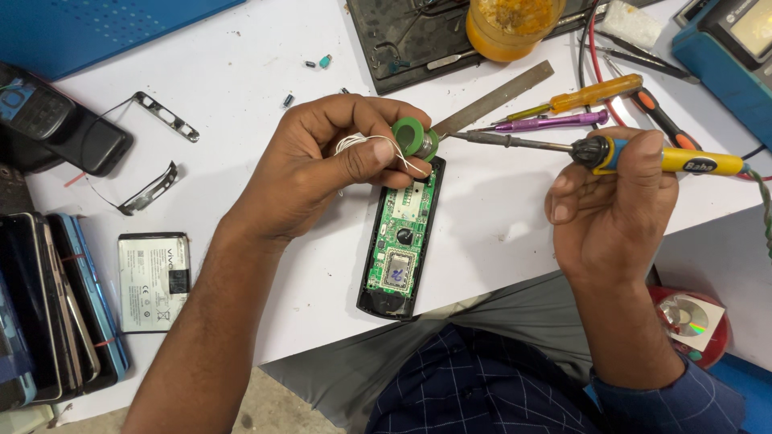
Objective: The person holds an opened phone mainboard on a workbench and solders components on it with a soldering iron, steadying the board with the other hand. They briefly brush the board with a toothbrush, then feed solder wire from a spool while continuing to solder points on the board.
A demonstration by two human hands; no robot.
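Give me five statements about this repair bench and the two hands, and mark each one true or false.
1. The right hand holds a soldering iron with a yellow handle. True.
2. The left hand holds a green spool of solder wire. True.
3. The opened handset has its cover on, hiding the board. False: its green circuit board is exposed.
4. The phone battery lies to the right of the handset. False: it lies to the left, beside the stack of phones.
5. The orange-handled screwdriver lies on the table, in neither hand. True.
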